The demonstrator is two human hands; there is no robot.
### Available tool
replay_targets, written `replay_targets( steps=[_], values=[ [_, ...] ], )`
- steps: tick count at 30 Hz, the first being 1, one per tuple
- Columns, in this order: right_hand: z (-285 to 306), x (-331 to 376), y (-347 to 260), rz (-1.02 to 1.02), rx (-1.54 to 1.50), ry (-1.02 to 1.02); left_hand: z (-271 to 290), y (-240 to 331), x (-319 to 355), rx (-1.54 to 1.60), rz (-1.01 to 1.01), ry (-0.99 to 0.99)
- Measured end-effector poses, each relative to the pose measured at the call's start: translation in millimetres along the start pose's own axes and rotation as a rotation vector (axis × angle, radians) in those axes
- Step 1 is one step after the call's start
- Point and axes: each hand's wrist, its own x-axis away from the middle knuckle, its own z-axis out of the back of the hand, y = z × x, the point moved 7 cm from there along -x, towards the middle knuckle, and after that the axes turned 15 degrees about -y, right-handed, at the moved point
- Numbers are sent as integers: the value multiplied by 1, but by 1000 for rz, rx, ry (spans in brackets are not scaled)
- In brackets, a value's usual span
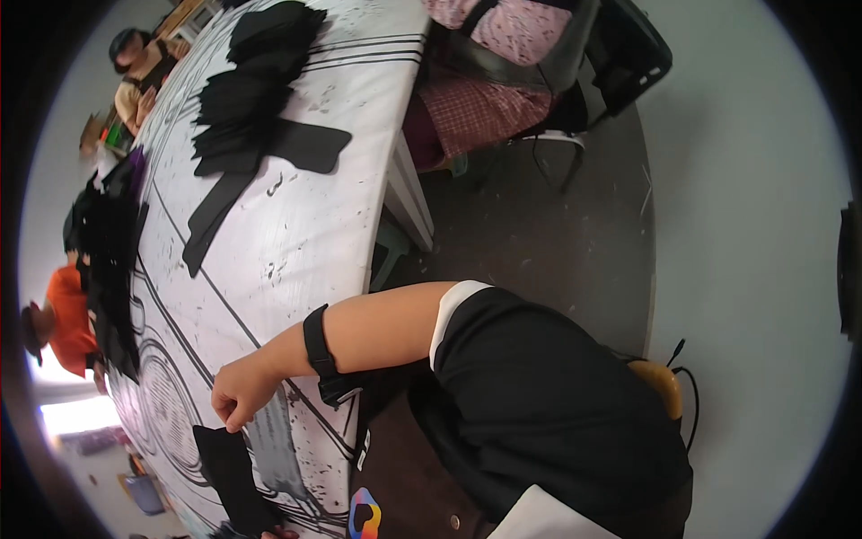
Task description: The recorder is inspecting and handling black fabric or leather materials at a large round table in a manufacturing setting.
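My right hand, with a black band on the wrist, reaches in over the table. Its thumb and fingers pinch the upper end of a flat black sock-like cloth piece. The cloth hangs or lies over the white table cover, running down toward the lower edge of the view. Only a few fingertips of my left hand show at that edge, beside the lower part of the cloth. The rest of that hand is cut off, so its grip is hidden.
A long pile of black cloth pieces lies up the white patterned table, two loose pieces sticking out. Another black heap lies along the far side. People sit around, one in pink near a chair. A grey patch marks the cover.
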Motion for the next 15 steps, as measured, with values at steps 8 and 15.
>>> replay_targets(
  steps=[8, 15],
  values=[
    [10, 4, 1, -17, -15, 79, 12, 10, -19, 77, 4, 21],
    [12, 1, 6, -21, -33, 92, 10, 27, -19, -386, -373, 89]
  ],
)
